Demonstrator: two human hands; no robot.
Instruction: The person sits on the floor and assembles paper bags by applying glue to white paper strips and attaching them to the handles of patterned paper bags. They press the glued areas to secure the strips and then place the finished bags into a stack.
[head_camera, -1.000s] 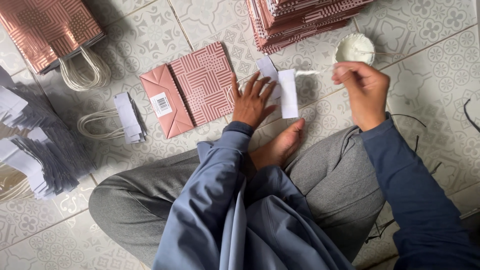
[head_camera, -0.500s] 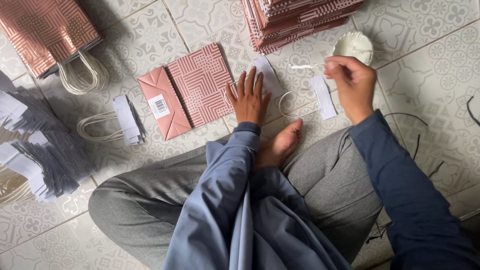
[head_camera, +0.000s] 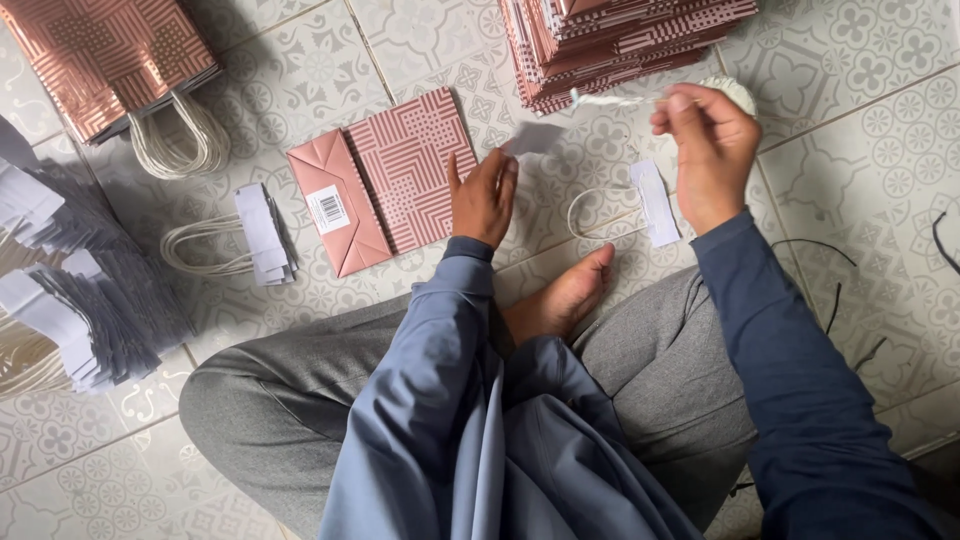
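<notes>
Patterned grey floor tiles (head_camera: 880, 90) carry everything, with the person sitting cross-legged at the near edge. At the far left corner stands a pink bag (head_camera: 105, 55) with cord handles, and along the left edge lie fanned grey paper strips (head_camera: 90, 310). Next comes a loose handle (head_camera: 240, 240), a cord loop fixed to a white strip.

Toward the middle a flat bag (head_camera: 385, 180) lies folded, its base flap turned over to show a white label. The left hand (head_camera: 483, 195) rests just beside the bag's right edge, fingers pressed together and pointing away; half a second ago it lay flat with the fingers spread, so it has drawn in and turned on its side.

A bare foot (head_camera: 560, 300) shows between the arms. Right of it a second handle (head_camera: 625, 205) now lies on the floor; a second ago its white strip was up between the hands, so it has been set down.

At the far edge sits a stack of flat bags (head_camera: 620, 40). The right hand (head_camera: 705, 145) has risen, its fingers pinching a white stick (head_camera: 610, 100) drawn from a small white pot (head_camera: 738, 92), probably glue.
</notes>
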